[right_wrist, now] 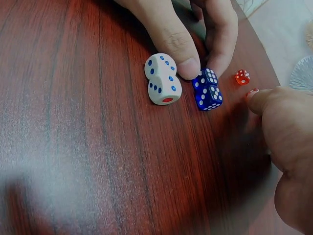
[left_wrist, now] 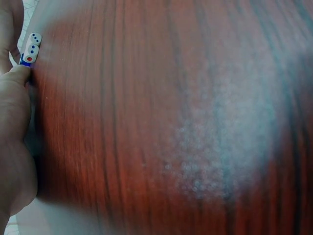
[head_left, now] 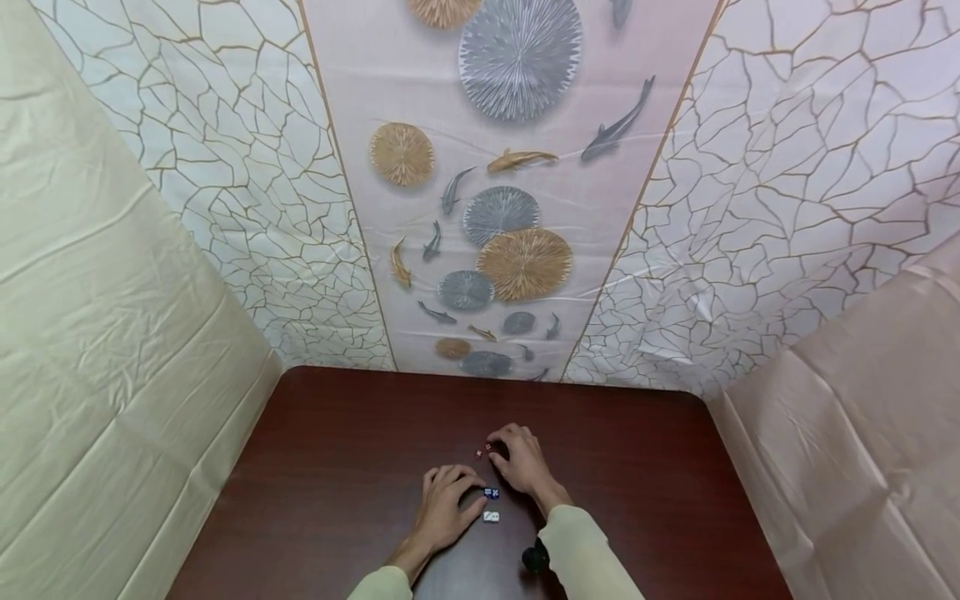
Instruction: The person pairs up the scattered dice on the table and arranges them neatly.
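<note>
Two blue dice with white pips (right_wrist: 208, 89) sit side by side on the table. My left hand (head_left: 444, 508) holds its thumb and index finger at them, pinching the pair's end. Nearer me, two white dice (right_wrist: 163, 79) touch each other, one with a red pip on its side. My right hand (head_left: 522, 460) pinches a small red die (right_wrist: 252, 92) between thumb and index finger; most of that die is hidden in the right wrist view. Another red die (right_wrist: 242, 77) lies just left of it in the head view. The left wrist view shows the left hand (left_wrist: 17, 132) beside the white dice (left_wrist: 33, 47).
The dark red-brown wooden table (head_left: 337, 433) has rounded far corners. Patterned cloth (head_left: 510, 333) hangs behind it, and plain pale cloth (head_left: 112, 375) hangs on both sides. A dark round object (head_left: 535, 557) is at the right wrist.
</note>
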A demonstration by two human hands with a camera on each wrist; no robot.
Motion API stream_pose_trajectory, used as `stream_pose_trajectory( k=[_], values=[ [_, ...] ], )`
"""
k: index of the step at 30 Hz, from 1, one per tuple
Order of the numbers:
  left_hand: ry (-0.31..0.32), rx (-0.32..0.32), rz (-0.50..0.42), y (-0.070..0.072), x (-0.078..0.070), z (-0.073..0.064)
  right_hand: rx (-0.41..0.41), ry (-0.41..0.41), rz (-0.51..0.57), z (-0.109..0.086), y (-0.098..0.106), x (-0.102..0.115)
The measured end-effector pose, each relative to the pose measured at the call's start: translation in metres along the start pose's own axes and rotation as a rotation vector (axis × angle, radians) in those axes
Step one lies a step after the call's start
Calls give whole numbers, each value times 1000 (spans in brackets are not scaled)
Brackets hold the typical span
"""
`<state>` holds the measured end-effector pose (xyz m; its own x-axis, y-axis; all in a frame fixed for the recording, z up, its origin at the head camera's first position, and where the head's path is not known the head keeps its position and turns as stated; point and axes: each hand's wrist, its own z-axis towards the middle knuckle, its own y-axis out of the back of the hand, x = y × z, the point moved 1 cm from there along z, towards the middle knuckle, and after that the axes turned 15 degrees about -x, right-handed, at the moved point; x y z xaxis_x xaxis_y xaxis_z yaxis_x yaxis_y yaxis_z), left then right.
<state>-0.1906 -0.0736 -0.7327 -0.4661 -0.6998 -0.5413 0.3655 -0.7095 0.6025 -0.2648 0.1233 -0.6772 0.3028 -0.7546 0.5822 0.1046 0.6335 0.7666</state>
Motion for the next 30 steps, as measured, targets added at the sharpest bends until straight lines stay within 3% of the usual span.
stream_pose_trajectory(
  k=[30],
  values=[
    [7, 3, -7, 0, 0, 0, -29, -47, -61, 6, -11, 0]
  ],
)
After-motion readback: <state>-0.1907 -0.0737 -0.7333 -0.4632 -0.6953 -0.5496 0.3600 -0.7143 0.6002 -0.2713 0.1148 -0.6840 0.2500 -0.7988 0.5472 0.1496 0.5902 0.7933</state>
